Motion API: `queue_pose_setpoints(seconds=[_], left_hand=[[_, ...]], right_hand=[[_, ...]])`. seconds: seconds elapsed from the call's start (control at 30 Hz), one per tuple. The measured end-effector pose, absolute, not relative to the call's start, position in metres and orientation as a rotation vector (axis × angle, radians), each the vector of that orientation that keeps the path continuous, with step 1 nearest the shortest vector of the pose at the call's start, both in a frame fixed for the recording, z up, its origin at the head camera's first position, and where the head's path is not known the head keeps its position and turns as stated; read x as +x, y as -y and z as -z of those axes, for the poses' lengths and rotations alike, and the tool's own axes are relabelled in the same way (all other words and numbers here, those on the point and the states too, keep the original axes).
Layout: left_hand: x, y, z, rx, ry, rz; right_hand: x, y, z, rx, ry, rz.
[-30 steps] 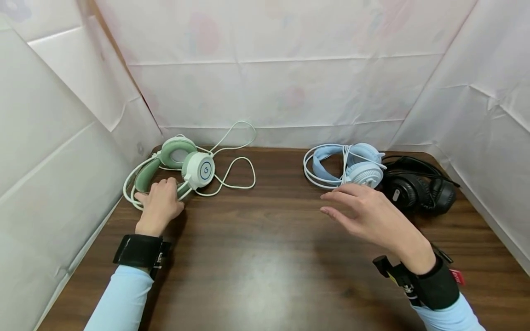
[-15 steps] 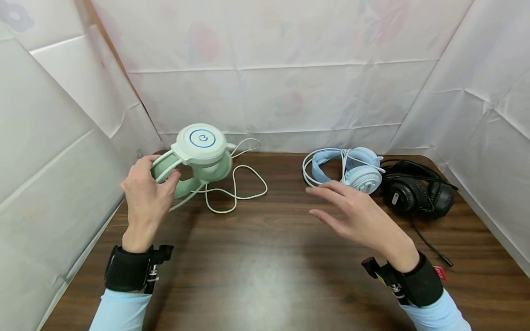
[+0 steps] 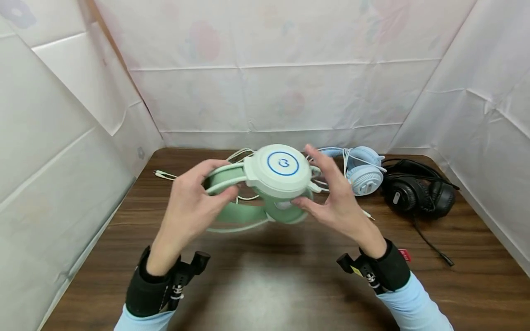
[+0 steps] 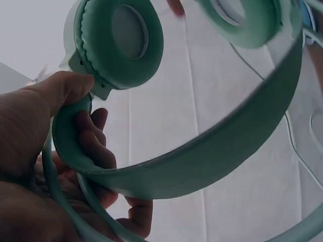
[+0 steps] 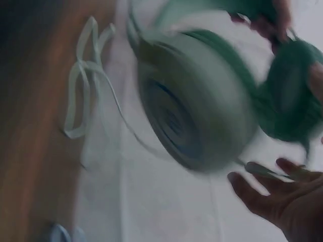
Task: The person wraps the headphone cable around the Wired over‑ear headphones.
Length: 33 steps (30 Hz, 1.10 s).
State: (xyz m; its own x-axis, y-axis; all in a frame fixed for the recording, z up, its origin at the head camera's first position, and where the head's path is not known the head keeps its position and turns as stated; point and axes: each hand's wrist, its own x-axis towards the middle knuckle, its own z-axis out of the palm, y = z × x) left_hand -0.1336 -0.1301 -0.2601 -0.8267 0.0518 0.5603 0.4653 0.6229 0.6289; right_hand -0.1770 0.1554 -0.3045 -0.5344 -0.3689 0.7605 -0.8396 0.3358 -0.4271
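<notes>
The mint-green headphones (image 3: 278, 172) are raised above the brown table, a round white-green ear cup with a blue ring facing up. My left hand (image 3: 188, 200) grips their headband at its left side. In the left wrist view, thumb and fingers close round one end of the padded band (image 4: 202, 156), beside a green ear cushion (image 4: 121, 45). My right hand (image 3: 337, 202) is at the other end, thumb and fingers spread about the ear cups. In the blurred right wrist view, its fingers (image 5: 250, 194) reach out just below the cups, loosely extended.
Light-blue headphones (image 3: 364, 177) with a bundled white cable lie at the back right. Beside them sit black headphones (image 3: 414, 191), their cord stretching forward. Pale cable from the green pair trails behind it, with a plug (image 3: 161, 174) at the left. White sheeting (image 3: 248, 92) encloses the table.
My left hand has lifted the green headphones off the table at the left and carried them to the middle. My right hand has moved left to meet them.
</notes>
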Motion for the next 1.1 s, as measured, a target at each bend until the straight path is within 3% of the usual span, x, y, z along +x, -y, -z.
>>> queue_pose_setpoints(seconds=[0.37,0.57,0.83,1.1], left_hand=[[-0.134,0.110,0.268,-0.427,2.456,1.239],[-0.145,0.108,0.281,-0.274,2.588,1.497],[-0.150,0.116,0.290,-0.064,1.994,2.246],[-0.149,0.138,0.276,-0.068,1.855,2.323]], right_hand=[[-0.176,-0.159,0.308,0.942,1.825,-1.366],[-0.176,-0.172,0.301,0.791,1.767,-1.389],[-0.175,-0.187,0.297,0.877,2.163,-1.342],[-0.188,-0.225,0.291,0.803,2.428,-1.072]])
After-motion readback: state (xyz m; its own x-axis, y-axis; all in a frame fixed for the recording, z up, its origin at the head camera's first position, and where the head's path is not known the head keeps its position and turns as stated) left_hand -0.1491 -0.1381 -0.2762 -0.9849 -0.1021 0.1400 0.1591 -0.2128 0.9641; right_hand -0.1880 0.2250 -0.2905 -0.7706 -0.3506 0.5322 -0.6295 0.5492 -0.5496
